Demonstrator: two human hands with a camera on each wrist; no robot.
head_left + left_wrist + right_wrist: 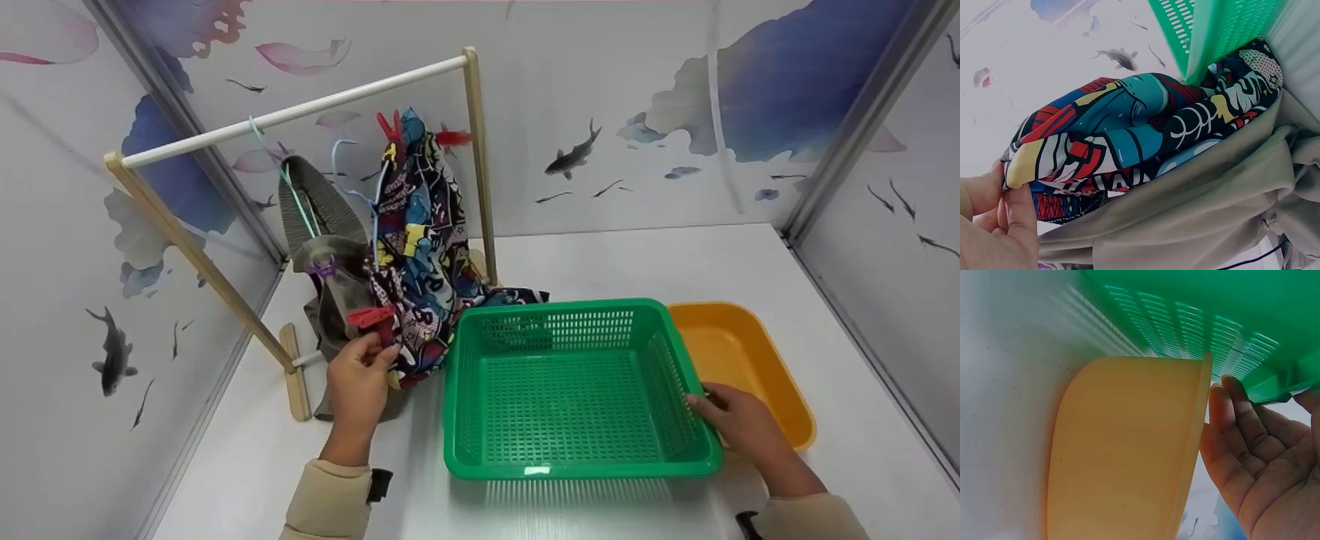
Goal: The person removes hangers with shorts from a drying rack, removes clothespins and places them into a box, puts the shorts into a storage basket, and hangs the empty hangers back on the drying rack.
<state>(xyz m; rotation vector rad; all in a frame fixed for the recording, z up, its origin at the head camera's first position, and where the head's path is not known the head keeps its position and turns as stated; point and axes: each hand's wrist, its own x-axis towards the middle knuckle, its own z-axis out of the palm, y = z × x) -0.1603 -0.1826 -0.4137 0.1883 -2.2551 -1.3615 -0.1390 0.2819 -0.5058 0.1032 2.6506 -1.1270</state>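
Note:
My left hand [358, 379] pinches the edge of a colourful cartoon-print garment [1129, 124] between thumb and fingers. This garment hangs from a blue hanger [345, 169], with a red clothes peg [390, 127] near its top. A red, peg-like piece [371, 316] shows just above the left fingertips in the head view. At the right, my right hand [739, 420] grips the side rim of a green perforated basket [581, 470], thumb over the rim and fingers beneath it. The basket holds nothing and overlaps the garment's lower end.
A wooden rack [202, 262] with a white bar [300, 112] stands at the left. From it hangs a grey-brown garment [341, 277] on a pale green hanger [300, 199], with a purple clip [322, 266]. An orange tub [776, 375] sits behind the basket's right side.

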